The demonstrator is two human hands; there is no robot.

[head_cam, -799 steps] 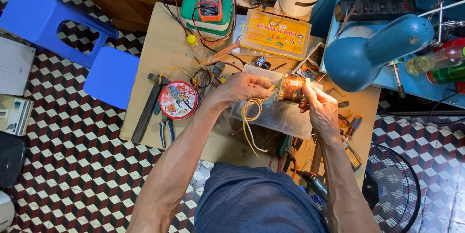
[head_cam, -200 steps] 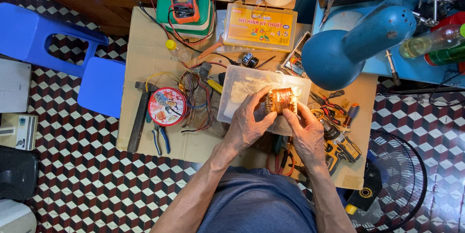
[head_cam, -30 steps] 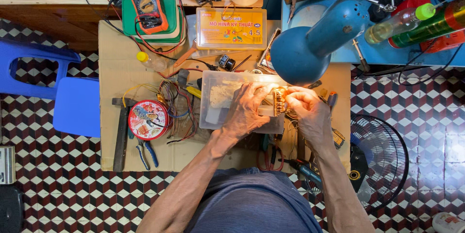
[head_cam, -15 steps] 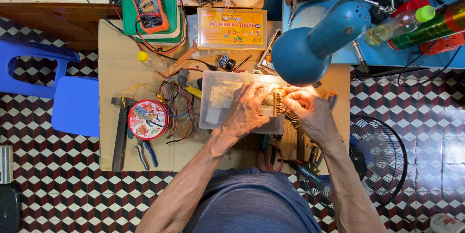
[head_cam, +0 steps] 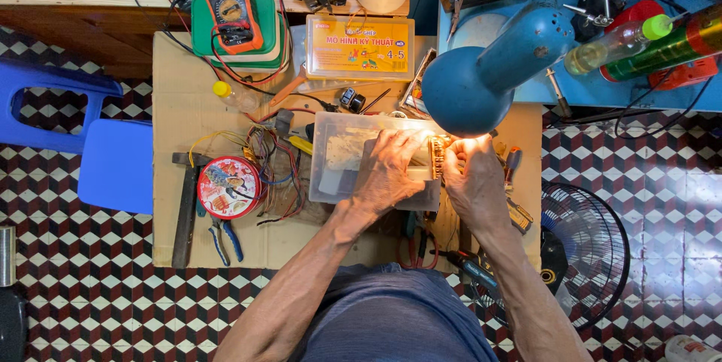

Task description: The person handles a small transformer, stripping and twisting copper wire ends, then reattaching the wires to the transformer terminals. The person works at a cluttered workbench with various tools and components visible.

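Copper-wound coil [head_cam: 436,157], small and brightly lit, sits between the person's two hands above the right end of a clear plastic box [head_cam: 338,159] on the cardboard-topped table [head_cam: 173,98]. In the head view, the left hand [head_cam: 387,174] lies palm down over the box with its fingers curled together around the coil's left side, and the right hand [head_cam: 470,177] closes on it from the right, fingertips pinched at its upper end; both grips are clamped on the coil. Its long axis runs roughly away from the person, up and down in the picture, though glare from the blue desk lamp [head_cam: 489,76] hides its finer detail. A round red tin [head_cam: 229,187], a hammer [head_cam: 185,208] and blue-handled pliers [head_cam: 224,240] lie well apart to the left. Compared with half a second ago, the hands and coil sit in nearly the same place, and both hands remain closed on it.
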